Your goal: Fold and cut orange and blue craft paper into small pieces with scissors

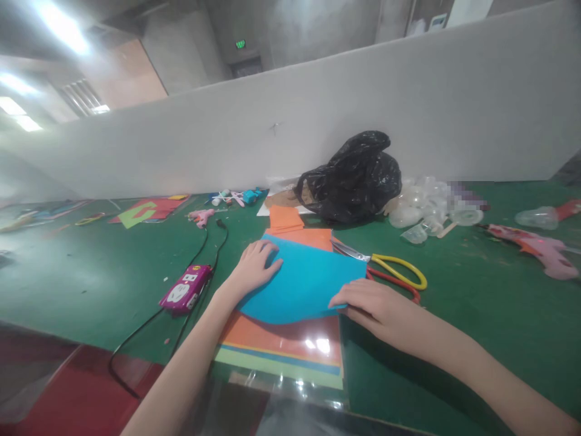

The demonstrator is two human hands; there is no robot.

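Note:
A blue sheet of paper [304, 278] lies over orange paper, its near edge bowed up. My left hand [255, 266] rests on the sheet's left side, fingers flat and thumb apart. At the lower right corner, my right hand [372, 303] pinches the sheet between thumb and fingers. Beneath is a stack of coloured paper [281, 336] in a clear plastic sleeve, with orange, blue and green edges showing. Scissors [394, 269] with one yellow and one red handle lie just beyond my right hand, partly hidden by the sheet. Small orange pieces [285, 218] lie past the far edge.
A black plastic bag [354, 178] stands against the white partition [227, 133]. Clear plastic cups [422, 209] sit to its right. A pink glue gun [535, 248] lies far right, another [201, 217] at back left. A purple power box [187, 289] with black cables lies left.

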